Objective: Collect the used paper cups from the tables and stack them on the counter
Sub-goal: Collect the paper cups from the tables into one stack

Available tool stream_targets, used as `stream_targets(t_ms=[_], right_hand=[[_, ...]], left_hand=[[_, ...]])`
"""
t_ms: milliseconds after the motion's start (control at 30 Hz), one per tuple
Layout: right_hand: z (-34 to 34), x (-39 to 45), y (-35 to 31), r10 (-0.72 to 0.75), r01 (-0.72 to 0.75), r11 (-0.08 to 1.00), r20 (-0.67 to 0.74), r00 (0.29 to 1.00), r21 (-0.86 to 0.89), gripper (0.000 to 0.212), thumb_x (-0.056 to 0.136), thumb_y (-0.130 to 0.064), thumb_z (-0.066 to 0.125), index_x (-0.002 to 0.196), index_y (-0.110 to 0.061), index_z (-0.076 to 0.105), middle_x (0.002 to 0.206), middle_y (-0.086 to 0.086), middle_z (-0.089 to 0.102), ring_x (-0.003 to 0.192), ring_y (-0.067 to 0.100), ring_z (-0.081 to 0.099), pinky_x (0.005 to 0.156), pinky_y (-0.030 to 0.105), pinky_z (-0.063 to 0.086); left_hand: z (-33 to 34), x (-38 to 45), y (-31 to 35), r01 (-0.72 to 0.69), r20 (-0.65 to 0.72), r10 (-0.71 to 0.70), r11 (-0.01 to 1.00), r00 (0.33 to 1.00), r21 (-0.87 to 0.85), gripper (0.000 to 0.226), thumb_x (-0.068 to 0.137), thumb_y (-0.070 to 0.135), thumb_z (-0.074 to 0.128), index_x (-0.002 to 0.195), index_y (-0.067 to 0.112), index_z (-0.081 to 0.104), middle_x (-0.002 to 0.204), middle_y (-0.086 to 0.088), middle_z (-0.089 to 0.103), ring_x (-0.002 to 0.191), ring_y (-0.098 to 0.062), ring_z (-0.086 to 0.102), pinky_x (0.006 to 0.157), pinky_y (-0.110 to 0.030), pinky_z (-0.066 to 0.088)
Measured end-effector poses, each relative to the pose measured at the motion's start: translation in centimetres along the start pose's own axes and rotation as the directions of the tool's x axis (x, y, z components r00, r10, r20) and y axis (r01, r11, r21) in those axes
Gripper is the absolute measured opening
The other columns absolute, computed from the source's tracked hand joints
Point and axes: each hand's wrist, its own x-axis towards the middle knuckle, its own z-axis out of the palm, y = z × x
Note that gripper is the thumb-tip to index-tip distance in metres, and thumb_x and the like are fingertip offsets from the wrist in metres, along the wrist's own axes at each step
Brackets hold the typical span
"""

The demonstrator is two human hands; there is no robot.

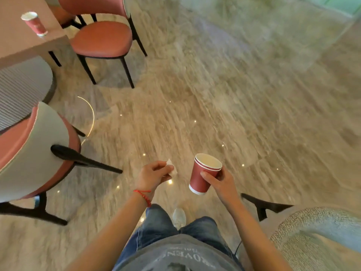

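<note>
While the person stands over a pale, streaked floor [234,94], the right hand [220,181] grips a stack of red paper cups [203,176] from the side, thumb across the front and fingers curled round the back, so that the stack leans with its open mouth toward the camera. Two white rims show at the mouth, one nested inside the other, so the stack counts at least two cups; whether more sit inside cannot be told. The left hand [152,176], with a red string bracelet [143,195] at the wrist, is curled round a small crumpled white napkin [172,169], pinching it between thumb and fingers; it is near the stack but apart from it, with floor showing between them. One more red paper cup [35,23] stands upright on the brown table [17,44] at the upper left, well apart from both hands, close to the table's corner. Pink-seated chairs with dark legs surround that table: one [101,38] beside the table's far corner and one [31,151] near the lower left with its grey back turned toward the camera; a third is partly visible behind the table. A grey textured seat [316,233] shows at the lower right. Below, blue jeans [156,225] and one shoe [179,217] are in view.
</note>
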Motion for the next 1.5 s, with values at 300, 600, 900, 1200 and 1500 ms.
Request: stream_targets(t_ms=[300,600,900,1200,1500], right_hand=[[-5.4,7.1,-2.3,0.041,-0.007,0.993,-0.288,0.957,0.119,0.036,0.074,-0.019,0.075,0.099,-0.036,0.055,0.098,-0.020,0.062,0.084,-0.014,0.061,0.064,0.005,0.047],[-13.4,13.0,-4.8,0.180,0.050,0.946,-0.648,0.740,0.319,0.037,0.077,-0.013,0.072,0.105,-0.027,0.053,0.100,-0.012,0.061,0.086,-0.001,0.061,0.062,0.009,0.050],[-21.1,16.6,-6.9,0.290,0.074,0.911,-0.757,0.586,0.407,0.042,0.071,-0.030,0.075,0.107,-0.037,0.053,0.105,-0.016,0.062,0.094,-0.001,0.059,0.068,0.018,0.048],[-36.0,19.3,-6.6,0.257,0.154,0.912,-0.820,0.512,0.381,0.042,0.069,-0.027,0.076,0.106,-0.032,0.056,0.106,-0.011,0.065,0.090,-0.007,0.063,0.066,0.010,0.050],[-50.2,20.0,-7.6,0.247,0.204,0.907,-0.858,0.451,0.368,0.040,0.074,-0.018,0.075,0.108,-0.029,0.057,0.104,-0.012,0.066,0.089,-0.006,0.063,0.067,0.011,0.050]], left_hand=[[10.9,9.6,6.4,0.007,0.252,-0.060,0.978,0.966,0.208,0.002,0.078,0.001,0.068,0.078,0.003,0.066,0.072,-0.007,0.063,0.065,-0.011,0.062,0.059,-0.017,0.055],[26.5,17.8,13.1,-0.076,0.542,-0.167,0.915,0.824,0.396,0.008,0.079,-0.004,0.065,0.076,0.003,0.066,0.071,-0.010,0.063,0.055,-0.003,0.065,0.052,-0.015,0.052],[40.1,21.7,15.1,-0.143,0.661,-0.293,0.841,0.691,0.521,0.005,0.080,-0.002,0.065,0.083,0.002,0.066,0.078,-0.009,0.065,0.068,-0.013,0.065,0.055,-0.016,0.053],[57.0,21.4,13.0,-0.176,0.692,-0.330,0.815,0.642,0.553,0.005,0.079,-0.003,0.066,0.080,0.003,0.067,0.078,-0.010,0.066,0.068,-0.013,0.066,0.055,-0.016,0.053],[71.9,18.5,12.0,-0.222,0.735,-0.351,0.800,0.580,0.557,0.005,0.079,-0.001,0.066,0.082,0.002,0.066,0.078,-0.010,0.066,0.064,-0.009,0.067,0.057,-0.016,0.053]])
